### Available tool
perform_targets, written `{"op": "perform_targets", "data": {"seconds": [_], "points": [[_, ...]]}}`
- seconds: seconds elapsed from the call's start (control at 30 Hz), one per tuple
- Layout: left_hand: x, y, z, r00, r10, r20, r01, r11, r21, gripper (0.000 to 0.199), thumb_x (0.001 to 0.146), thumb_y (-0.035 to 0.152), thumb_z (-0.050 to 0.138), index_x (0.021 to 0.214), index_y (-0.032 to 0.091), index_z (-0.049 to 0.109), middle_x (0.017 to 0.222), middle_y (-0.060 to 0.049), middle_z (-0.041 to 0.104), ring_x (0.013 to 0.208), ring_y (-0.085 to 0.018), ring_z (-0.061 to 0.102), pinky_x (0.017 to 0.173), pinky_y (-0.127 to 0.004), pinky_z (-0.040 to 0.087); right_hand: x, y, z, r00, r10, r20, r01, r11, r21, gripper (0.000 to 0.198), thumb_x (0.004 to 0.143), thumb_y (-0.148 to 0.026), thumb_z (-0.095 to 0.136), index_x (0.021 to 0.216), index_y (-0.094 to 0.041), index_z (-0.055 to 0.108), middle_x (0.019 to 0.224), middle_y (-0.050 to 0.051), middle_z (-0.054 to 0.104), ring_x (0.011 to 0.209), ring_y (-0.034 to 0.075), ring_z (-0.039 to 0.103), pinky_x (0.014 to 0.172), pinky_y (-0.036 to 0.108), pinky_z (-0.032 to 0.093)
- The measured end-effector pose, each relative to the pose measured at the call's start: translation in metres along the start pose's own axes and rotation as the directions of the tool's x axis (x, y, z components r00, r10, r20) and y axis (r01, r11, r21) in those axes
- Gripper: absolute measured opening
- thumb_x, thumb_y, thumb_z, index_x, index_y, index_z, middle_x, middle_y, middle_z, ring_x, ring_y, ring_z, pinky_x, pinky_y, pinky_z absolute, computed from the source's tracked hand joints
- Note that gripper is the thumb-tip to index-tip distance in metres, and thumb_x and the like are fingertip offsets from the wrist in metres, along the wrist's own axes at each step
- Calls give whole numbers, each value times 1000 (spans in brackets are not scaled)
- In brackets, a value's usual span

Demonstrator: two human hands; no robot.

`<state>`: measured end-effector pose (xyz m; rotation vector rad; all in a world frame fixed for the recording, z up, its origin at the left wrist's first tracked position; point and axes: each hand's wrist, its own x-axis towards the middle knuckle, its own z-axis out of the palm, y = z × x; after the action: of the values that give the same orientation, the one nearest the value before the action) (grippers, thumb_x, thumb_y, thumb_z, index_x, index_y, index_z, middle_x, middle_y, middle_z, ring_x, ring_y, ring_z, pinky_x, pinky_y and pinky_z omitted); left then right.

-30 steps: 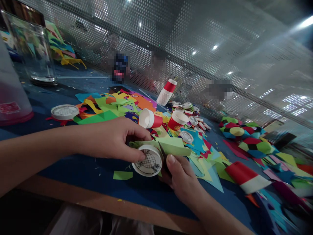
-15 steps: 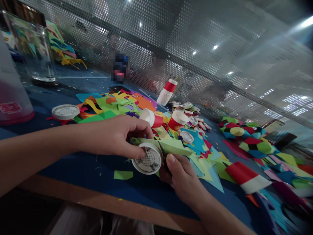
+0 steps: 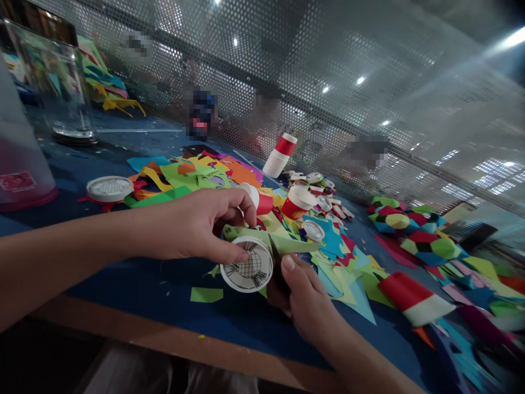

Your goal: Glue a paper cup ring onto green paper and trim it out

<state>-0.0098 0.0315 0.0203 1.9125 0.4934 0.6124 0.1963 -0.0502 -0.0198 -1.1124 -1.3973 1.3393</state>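
Between thumb and fingers, my left hand (image 3: 221,227) pinches a round white paper-cup base (image 3: 246,277) with a raised rim and a black grid-like drawing inside. A light green paper strip (image 3: 293,242) is held behind it, and a dark spot shows near the strip's left end. My right hand (image 3: 301,284) is closed around a pair of scissors (image 3: 275,250). Their dark blades point up against the green strip, just right of the cup base; the handles are mostly hidden by my fingers. On the blue table below lies a small green paper piece (image 3: 206,295).
Paper scraps (image 3: 197,172), two red-and-white cups (image 3: 298,203) and a cup stack (image 3: 280,155) lie beyond my hands. A glass jar (image 3: 68,93) and a frosted bottle (image 3: 22,148) stand left. At right are a tipped cup (image 3: 414,298) and patchwork paper shapes (image 3: 430,246).
The green strip has shifted and tilted slightly against the blades, its right part now looking narrower. My left fingers have lifted a little; the cup base stays nearly in place.
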Motion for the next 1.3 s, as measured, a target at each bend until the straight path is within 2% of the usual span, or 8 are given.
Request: {"op": "perform_targets", "data": {"seconds": [0.2,0.43,0.53,0.7,1.13,1.3], "points": [[2,4,2,998,1,-65,2,999,39,30,73,21,72,88,21,46,78,6,57,71,-10,53,59,-22,39,1,2,-2,1000,-6,26,6,1000,-15,56,88,-66,47,55,-21,45,41,-7,34,38,8,25,39,24,18],[2,0,5,1000,-22,-14,22,1000,0,30,75,25,73,89,20,47,81,5,58,73,-11,54,62,-23,41,2,-3,0,1000,-3,7,3,997,-72,57,87,-67,48,54,-21,44,41,-6,36,37,8,27,39,25,18],[2,-1,5,1000,-17,-23,17,1000,10,29,75,25,73,89,20,48,80,5,58,74,-11,55,64,-23,42,2,-4,0,1000,8,2,-8,999,-39,54,86,-66,49,55,-22,44,41,-7,35,37,8,25,38,25,17],[3,0,4,997,3,-80,2,998,64,29,73,24,74,90,20,50,76,5,58,65,-10,50,54,-23,36,2,-4,0,1000,2,14,-2,1000,20,52,87,-60,53,53,-22,45,41,-7,33,37,8,25,38,25,16],[3,1,6,995,-69,-74,63,995,-78,33,72,29,76,90,21,49,78,4,59,66,-11,55,59,-24,42,1,4,0,999,24,-46,-23,1000,18,50,83,-67,54,62,-23,43,47,-7,34,42,10,24,40,26,17],[3,2,7,995,-79,-60,73,993,-93,33,73,27,76,91,21,49,78,5,60,64,-10,52,57,-22,41,1,3,0,1000,8,-9,-8,1000,9,49,85,-65,52,60,-23,45,42,-8,32,38,9,22,40,26,17]]}}
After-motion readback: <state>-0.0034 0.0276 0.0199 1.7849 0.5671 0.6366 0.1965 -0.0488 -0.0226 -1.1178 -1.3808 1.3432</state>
